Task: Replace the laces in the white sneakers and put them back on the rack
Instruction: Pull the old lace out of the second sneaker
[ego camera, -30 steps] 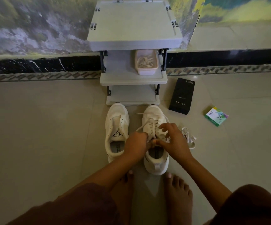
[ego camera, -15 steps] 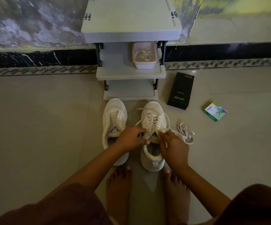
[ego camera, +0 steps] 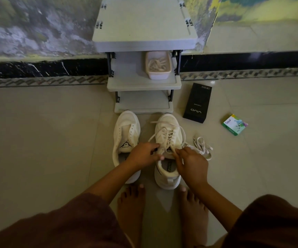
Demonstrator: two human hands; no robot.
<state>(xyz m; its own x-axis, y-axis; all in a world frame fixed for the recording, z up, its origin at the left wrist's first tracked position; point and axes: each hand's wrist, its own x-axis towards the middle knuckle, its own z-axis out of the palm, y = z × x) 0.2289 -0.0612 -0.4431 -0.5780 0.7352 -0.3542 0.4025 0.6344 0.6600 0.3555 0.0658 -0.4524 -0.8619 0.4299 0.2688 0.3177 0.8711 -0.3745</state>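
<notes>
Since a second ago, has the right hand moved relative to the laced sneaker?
Yes. The right hand has drawn back along the laced sneaker, from mid-lacing toward its collar, uncovering more of the loose lace beside it.

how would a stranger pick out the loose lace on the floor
Find the grey rack against the wall, then the laced sneaker before it. Beside that sneaker, nearer the black box, lies the loose lace: a white tangle on the floor, neither threaded nor in the tray.
</notes>
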